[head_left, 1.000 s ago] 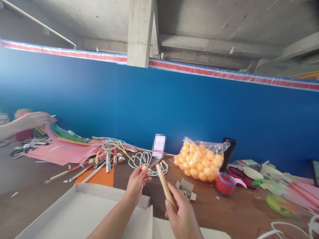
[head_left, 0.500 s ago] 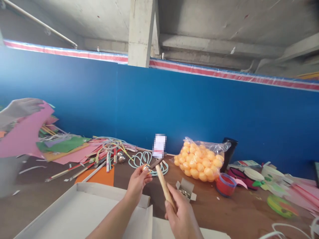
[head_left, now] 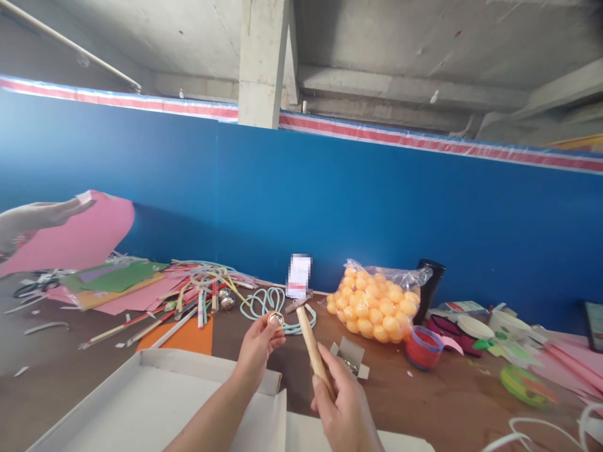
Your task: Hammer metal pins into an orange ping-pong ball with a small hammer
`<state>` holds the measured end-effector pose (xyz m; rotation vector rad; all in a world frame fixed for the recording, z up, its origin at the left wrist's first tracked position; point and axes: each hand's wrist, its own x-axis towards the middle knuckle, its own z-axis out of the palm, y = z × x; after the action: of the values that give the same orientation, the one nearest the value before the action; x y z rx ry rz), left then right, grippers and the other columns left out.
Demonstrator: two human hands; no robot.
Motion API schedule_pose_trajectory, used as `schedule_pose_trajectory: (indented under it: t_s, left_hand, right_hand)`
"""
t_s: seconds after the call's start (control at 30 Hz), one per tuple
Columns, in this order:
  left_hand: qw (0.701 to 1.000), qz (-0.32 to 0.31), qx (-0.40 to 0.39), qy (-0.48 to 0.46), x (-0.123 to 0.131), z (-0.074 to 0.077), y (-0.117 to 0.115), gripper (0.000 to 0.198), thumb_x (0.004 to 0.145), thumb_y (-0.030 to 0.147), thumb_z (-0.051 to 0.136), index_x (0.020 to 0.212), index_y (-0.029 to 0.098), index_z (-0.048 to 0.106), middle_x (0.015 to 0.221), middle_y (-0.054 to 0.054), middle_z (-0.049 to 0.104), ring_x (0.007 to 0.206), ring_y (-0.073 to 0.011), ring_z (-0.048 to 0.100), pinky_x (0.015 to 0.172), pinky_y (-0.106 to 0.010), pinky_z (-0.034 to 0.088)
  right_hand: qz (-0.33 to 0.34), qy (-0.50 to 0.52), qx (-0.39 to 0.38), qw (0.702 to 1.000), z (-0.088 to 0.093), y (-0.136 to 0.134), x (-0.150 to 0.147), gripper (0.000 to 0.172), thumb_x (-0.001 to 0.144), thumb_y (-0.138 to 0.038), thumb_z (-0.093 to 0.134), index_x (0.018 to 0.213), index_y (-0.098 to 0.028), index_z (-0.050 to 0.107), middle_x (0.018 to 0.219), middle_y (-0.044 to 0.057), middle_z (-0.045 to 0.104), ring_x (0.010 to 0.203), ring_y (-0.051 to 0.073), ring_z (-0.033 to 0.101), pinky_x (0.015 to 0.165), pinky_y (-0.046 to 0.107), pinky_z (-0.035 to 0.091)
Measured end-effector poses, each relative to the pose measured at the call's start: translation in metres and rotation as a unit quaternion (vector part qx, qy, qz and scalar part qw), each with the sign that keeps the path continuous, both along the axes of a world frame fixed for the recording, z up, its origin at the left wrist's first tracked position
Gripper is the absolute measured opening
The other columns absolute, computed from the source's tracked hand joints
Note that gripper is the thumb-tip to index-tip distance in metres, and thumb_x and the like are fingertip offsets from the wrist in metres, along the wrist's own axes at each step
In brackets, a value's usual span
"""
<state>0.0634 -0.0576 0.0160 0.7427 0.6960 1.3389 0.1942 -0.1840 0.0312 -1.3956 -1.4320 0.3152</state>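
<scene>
1. From where I stand, the left hand [head_left: 258, 355] pinches a small shiny disc [head_left: 276, 321] with an orange rim between thumb and forefinger, the other fingers loosely curled. The disc is in the air, just beyond the far right corner of a white cardboard tray [head_left: 155, 402].
2. The right hand [head_left: 342, 402] has its fingers wrapped round the wooden handle of a hammer [head_left: 308, 351]. The head points toward the far edge of the brown tabletop [head_left: 391, 402], near the disc but apart from it.
3. I'd judge the step in hand to be one of holding and readying: both things are gripped, and neither meets the other.
4. Any move from this pose seems to call for a firm seat under the disc and fingertips kept clear of the hammer head.
5. Just beyond the right hand sits an open small carton [head_left: 353, 355] of metal bits; a bag of orange balls [head_left: 374, 304] lies nearer the far edge.
6. Toward the left edge, a co-worker's hand [head_left: 40, 216] is at a pink sheet [head_left: 89, 229]; blur hides its exact grip.
</scene>
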Motion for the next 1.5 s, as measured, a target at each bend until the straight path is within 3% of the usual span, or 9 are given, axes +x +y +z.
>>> schedule_pose_trajectory:
  t_s: [0.13, 0.3, 0.6, 0.73, 0.9, 1.07, 1.3, 1.5]
  left_hand:
    - [1.0, 0.005, -0.01, 0.002, 0.0, 0.001, 0.0, 0.026, 0.07, 0.022, 0.068, 0.092, 0.012, 0.059, 0.07, -0.003, 0.059, 0.059, -0.0096, 0.06, 0.055, -0.02, 0.051]
    - [1.0, 0.007, -0.013, 0.0, 0.001, 0.002, 0.001, 0.027, 0.069, 0.021, 0.07, 0.092, 0.012, 0.059, 0.072, -0.004, 0.06, 0.058, -0.0098, 0.06, 0.053, -0.02, 0.052]
    - [1.0, 0.001, -0.008, -0.005, 0.0, 0.001, 0.001, 0.026, 0.07, 0.023, 0.069, 0.091, 0.012, 0.059, 0.073, -0.004, 0.059, 0.059, -0.0093, 0.059, 0.054, -0.02, 0.052]
    - [1.0, 0.01, -0.009, 0.001, 0.0, 0.001, 0.0, 0.023, 0.072, 0.022, 0.066, 0.091, 0.012, 0.059, 0.072, -0.003, 0.058, 0.059, -0.0086, 0.059, 0.055, -0.02, 0.052]
    - [1.0, 0.008, -0.003, 0.002, 0.0, 0.0, 0.001, 0.02, 0.075, 0.021, 0.063, 0.092, 0.012, 0.058, 0.075, -0.003, 0.058, 0.06, -0.0085, 0.059, 0.056, -0.02, 0.052]
    - [0.999, 0.023, -0.027, -0.021, 0.0, 0.0, 0.004, 0.013, 0.076, 0.018, 0.061, 0.087, 0.012, 0.057, 0.074, -0.004, 0.059, 0.058, -0.0086, 0.059, 0.054, -0.019, 0.051]
    - [1.0, 0.013, -0.014, -0.023, -0.002, -0.003, 0.004, 0.015, 0.076, 0.021, 0.062, 0.087, 0.012, 0.058, 0.072, -0.003, 0.057, 0.061, -0.0089, 0.059, 0.057, -0.02, 0.052]
    - [0.999, 0.018, -0.016, -0.034, -0.002, -0.004, 0.005, 0.014, 0.077, 0.02, 0.061, 0.088, 0.012, 0.058, 0.076, -0.004, 0.058, 0.06, -0.0083, 0.059, 0.057, -0.02, 0.052]
  right_hand:
    - [0.018, -0.013, -0.019, 1.0, 0.0, 0.0, 0.0, 0.043, 0.078, -0.024, 0.047, 0.12, -0.018, 0.055, 0.085, 0.008, 0.066, 0.062, 0.017, 0.063, 0.056, 0.023, 0.053]
    - [-0.001, -0.001, 0.009, 1.0, 0.0, 0.001, 0.001, 0.043, 0.079, -0.026, 0.047, 0.12, -0.017, 0.055, 0.086, 0.008, 0.066, 0.067, 0.018, 0.064, 0.059, 0.025, 0.054]
    - [0.001, 0.026, -0.019, 0.999, -0.012, 0.004, 0.0, 0.047, 0.079, -0.028, 0.044, 0.124, -0.018, 0.05, 0.083, 0.008, 0.066, 0.058, 0.017, 0.062, 0.046, 0.023, 0.051]
    - [0.001, 0.004, -0.026, 1.0, -0.015, 0.006, 0.0, 0.045, 0.078, -0.028, 0.046, 0.122, -0.018, 0.053, 0.087, 0.008, 0.066, 0.059, 0.017, 0.062, 0.052, 0.024, 0.052]
    - [0.01, 0.0, -0.036, 0.999, -0.01, 0.004, 0.002, 0.047, 0.079, -0.027, 0.044, 0.125, -0.018, 0.05, 0.091, 0.008, 0.066, 0.059, 0.016, 0.062, 0.055, 0.025, 0.053]
    - [0.018, -0.044, -0.047, 0.998, -0.003, 0.0, 0.0, 0.043, 0.076, -0.021, 0.047, 0.117, -0.02, 0.057, 0.094, 0.009, 0.066, 0.07, 0.019, 0.064, 0.061, 0.025, 0.053]
    - [0.018, 0.006, -0.061, 0.998, 0.002, -0.001, -0.002, 0.046, 0.081, -0.026, 0.043, 0.125, -0.018, 0.049, 0.088, 0.008, 0.066, 0.058, 0.015, 0.062, 0.05, 0.022, 0.051]
    - [0.039, -0.005, -0.072, 0.997, 0.002, -0.002, -0.001, 0.044, 0.081, -0.03, 0.043, 0.122, -0.018, 0.052, 0.086, 0.009, 0.066, 0.059, 0.016, 0.062, 0.051, 0.023, 0.052]
